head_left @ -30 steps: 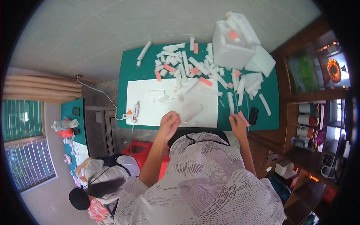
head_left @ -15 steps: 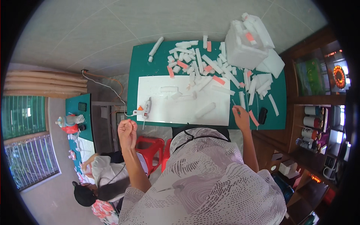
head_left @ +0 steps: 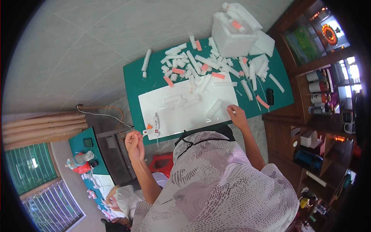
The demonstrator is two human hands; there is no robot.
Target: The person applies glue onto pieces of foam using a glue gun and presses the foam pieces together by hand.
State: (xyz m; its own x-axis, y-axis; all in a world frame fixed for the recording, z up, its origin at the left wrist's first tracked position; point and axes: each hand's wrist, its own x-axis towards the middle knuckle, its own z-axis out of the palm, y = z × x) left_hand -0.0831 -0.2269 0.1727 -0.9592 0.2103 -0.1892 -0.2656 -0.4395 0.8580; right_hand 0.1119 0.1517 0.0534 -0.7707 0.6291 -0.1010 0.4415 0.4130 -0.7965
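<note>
My left hand [head_left: 134, 145] is raised near the table's front left corner, its fingers pinched together; what they hold, if anything, is hidden. Close beside it a white hot glue gun [head_left: 156, 123] with an orange trigger lies on the left end of a white board [head_left: 154, 101]. Over the board's front right corner is my right hand [head_left: 237, 116], fingers drawn together, with a tiny white bit showing at them that is too small to name. A white foam strip [head_left: 214, 108] lies on the board just left of that hand.
Several white foam strips and blocks [head_left: 193, 61] and pink pieces [head_left: 218, 75] litter the green table [head_left: 133, 83]. A white foam box [head_left: 234, 40] stands at the back right, near a black case [head_left: 270, 96]. Another person [head_left: 125, 199] works at a second green table at left.
The whole view has tilted. My right hand has shifted left to the board's front corner. My left hand stays pinched and is now nearer the glue gun.
</note>
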